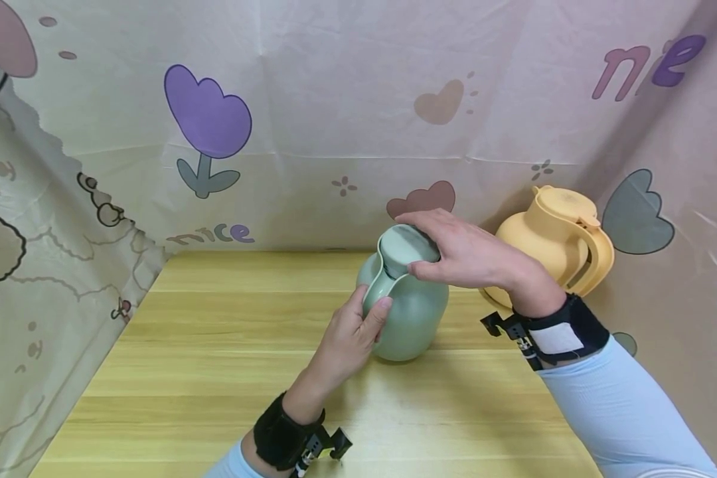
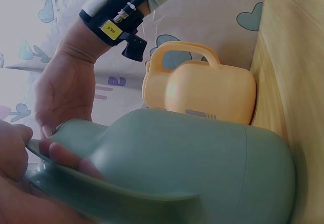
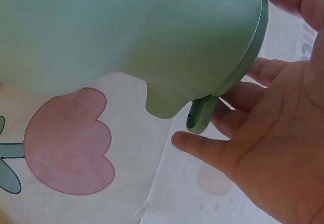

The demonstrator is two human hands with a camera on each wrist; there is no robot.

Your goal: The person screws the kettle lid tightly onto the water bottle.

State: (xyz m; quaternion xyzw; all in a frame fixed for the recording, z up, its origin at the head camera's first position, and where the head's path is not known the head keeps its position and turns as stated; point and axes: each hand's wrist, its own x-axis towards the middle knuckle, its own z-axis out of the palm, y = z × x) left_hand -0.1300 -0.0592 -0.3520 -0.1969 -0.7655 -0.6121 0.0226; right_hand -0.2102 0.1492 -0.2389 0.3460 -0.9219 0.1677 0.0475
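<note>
A pale green jug stands on the wooden table, its handle facing me. My left hand grips that handle, thumb on the outside and fingers passing through behind it, as the left wrist view shows. Over the round green lid lies my right hand, thumb at the near side and fingers round the far rim. In the right wrist view, a spout and a small green tab stick out beside those fingers.
Behind and to the right stands a yellow jug, its handle turned toward the right front. A patterned cloth hangs along the back and sides of the wooden table.
</note>
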